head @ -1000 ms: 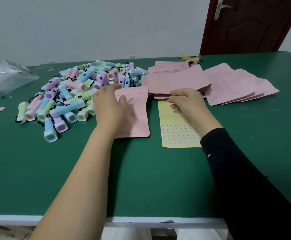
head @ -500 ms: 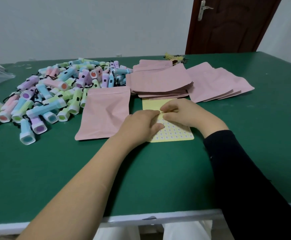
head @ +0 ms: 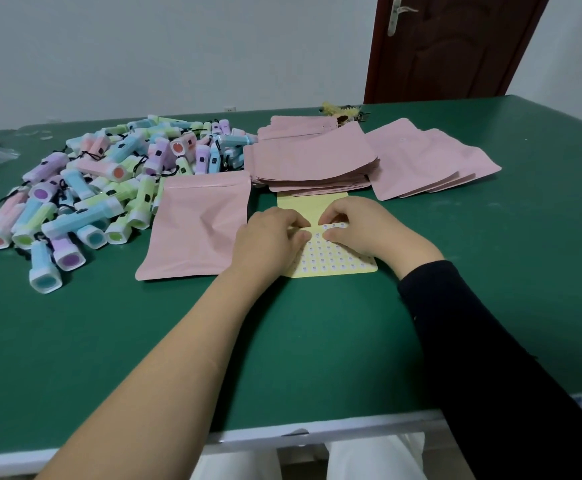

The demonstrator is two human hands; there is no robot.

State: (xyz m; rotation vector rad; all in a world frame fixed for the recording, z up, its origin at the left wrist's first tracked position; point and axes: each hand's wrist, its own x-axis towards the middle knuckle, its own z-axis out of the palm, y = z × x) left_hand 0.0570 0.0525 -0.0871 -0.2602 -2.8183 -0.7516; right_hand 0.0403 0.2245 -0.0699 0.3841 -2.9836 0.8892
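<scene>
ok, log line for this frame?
stage: sticker pick | left hand: on sticker sheet | right hand: pinching at sheet | pouch: flat beside sheet

Your tabletop (head: 317, 341) is dark green, with a white strip along its near edge. The sticker sheet (head: 303, 206) near the middle is pale yellow. Its nearer half is patterned with a tight grid of small white stickers carrying tiny bluish marks. Just left of it lies a plain dusty-pink pouch (head: 196, 230), and the stack of pouches (head: 310, 161) toward the far edge is the same pink. The torches (head: 81, 220) heaped toward the far left corner are pastel blue, green, pink and lilac. They have white heads and coloured lenses, with black cords among them. Your right sleeve (head: 490, 358) is black.
</scene>
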